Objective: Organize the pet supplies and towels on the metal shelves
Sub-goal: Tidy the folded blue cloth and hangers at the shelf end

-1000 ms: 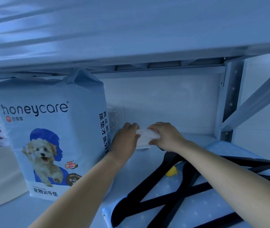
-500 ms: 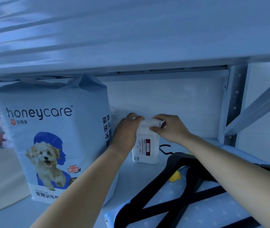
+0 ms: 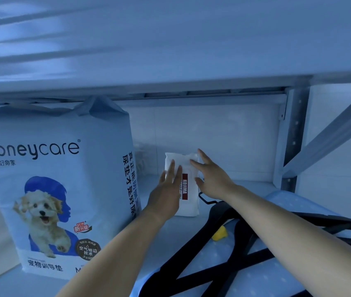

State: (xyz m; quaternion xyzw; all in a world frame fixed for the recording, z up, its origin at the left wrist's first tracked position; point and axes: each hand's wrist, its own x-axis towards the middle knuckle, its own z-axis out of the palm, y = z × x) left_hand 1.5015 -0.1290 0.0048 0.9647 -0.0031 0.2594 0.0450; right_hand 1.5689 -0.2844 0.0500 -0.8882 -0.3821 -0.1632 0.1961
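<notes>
KOJIMA wipes pack (image 3: 188, 185) upright at back of shelf (image 3: 245, 186), honeycare pad bag (image 3: 59, 185) at its 9 o'clock. Left hand (image 3: 166, 194), right hand (image 3: 211, 179): fingers straight, flat against pack, clasping nothing. Pack looks placed. Likely left: black hangers (image 3: 232, 219) on dotted blue cloth (image 3: 256, 281), 5 o'clock.

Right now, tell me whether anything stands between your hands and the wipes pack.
Nothing visible does. The left hand and right hand are both right against the wipes pack, fingers straight.
</notes>
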